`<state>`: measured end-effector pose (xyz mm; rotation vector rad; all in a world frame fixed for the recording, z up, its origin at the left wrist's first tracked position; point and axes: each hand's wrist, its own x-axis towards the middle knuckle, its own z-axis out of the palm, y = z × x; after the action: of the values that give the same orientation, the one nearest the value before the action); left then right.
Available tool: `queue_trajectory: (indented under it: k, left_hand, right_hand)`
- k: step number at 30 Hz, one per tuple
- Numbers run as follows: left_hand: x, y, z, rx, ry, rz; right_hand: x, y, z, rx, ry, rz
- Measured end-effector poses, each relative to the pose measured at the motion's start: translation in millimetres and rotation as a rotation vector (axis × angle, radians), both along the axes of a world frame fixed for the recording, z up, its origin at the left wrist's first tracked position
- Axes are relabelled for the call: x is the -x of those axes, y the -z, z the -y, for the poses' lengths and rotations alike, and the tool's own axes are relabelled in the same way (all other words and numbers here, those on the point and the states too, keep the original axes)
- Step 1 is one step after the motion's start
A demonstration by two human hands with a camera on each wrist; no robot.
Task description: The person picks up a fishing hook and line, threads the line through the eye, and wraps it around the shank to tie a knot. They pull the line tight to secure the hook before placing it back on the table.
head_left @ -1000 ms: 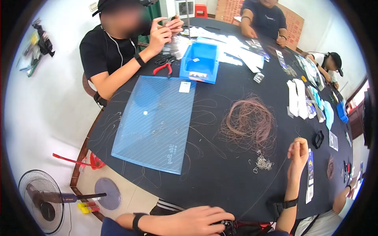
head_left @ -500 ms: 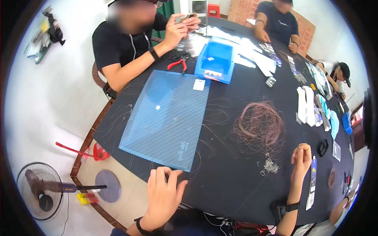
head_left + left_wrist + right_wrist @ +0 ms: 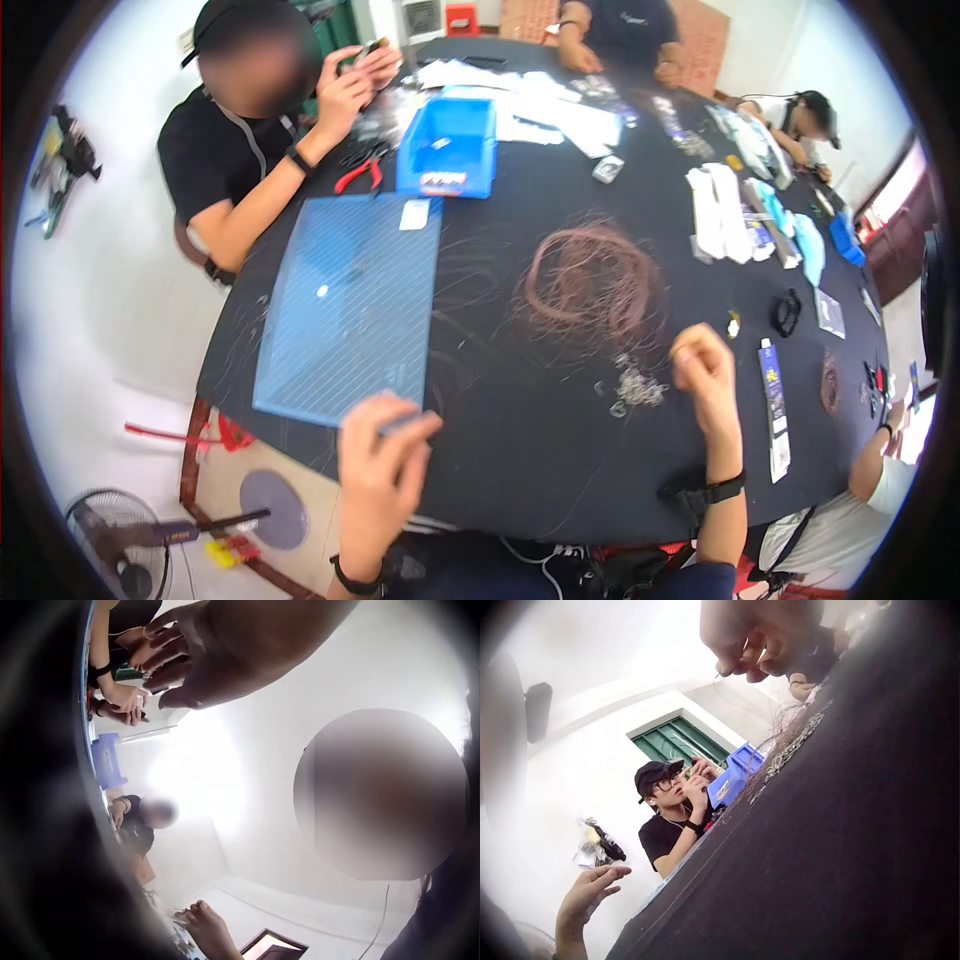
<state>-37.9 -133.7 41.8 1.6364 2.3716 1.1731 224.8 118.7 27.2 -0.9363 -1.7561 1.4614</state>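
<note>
Spread fingers show on my left hand (image 3: 380,470), which is beside the lower right corner of the blue striped plastic bag (image 3: 345,310); nothing is visible in it. The left wrist view also shows this hand (image 3: 225,656) with its fingers apart. My right hand (image 3: 708,380) has curled fingers and is just right of a pile of small silvery metal pieces (image 3: 640,388). In the right wrist view, a thin line runs from the fingertips of this hand (image 3: 765,634), which seem to pinch it. A tangled bundle of reddish-brown line (image 3: 590,285) lies above the metal pieces.
A blue bin (image 3: 447,150) and red-handled pliers (image 3: 358,178) stand near a seated person (image 3: 240,130). White strips (image 3: 718,215), a black ring-shaped item (image 3: 786,312) and a narrow printed package (image 3: 774,410) lie to the right. Other people sit around the table.
My left hand has risen from the near table edge to beside the bag, fingers spread. My right hand stays near the metal pieces, slightly closer to them. The head view has shifted.
</note>
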Motion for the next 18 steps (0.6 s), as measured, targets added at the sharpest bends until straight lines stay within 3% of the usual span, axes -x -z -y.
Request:
queue_trajectory:
  k: [3,8,11,15,18]
  left_hand:
    - [-24,3,-18,-0.035,0.405,0.178]
    - [-59,-9,-43,-0.027,0.695,0.391]
    - [-71,2,-49,0.094,0.722,0.571]
    - [-75,17,-68,0.076,0.561,1.171]
    - [-69,15,-75,0.114,0.545,1.052]
  right_hand:
    - [-3,-9,5,0.332,-0.394,-0.043]
    - [15,-22,34,0.098,-0.647,0.263]
    - [23,-33,51,-0.081,-0.635,0.311]
    - [28,-29,61,-0.25,-0.538,0.239]
    - [26,-27,59,-0.316,-0.51,0.254]
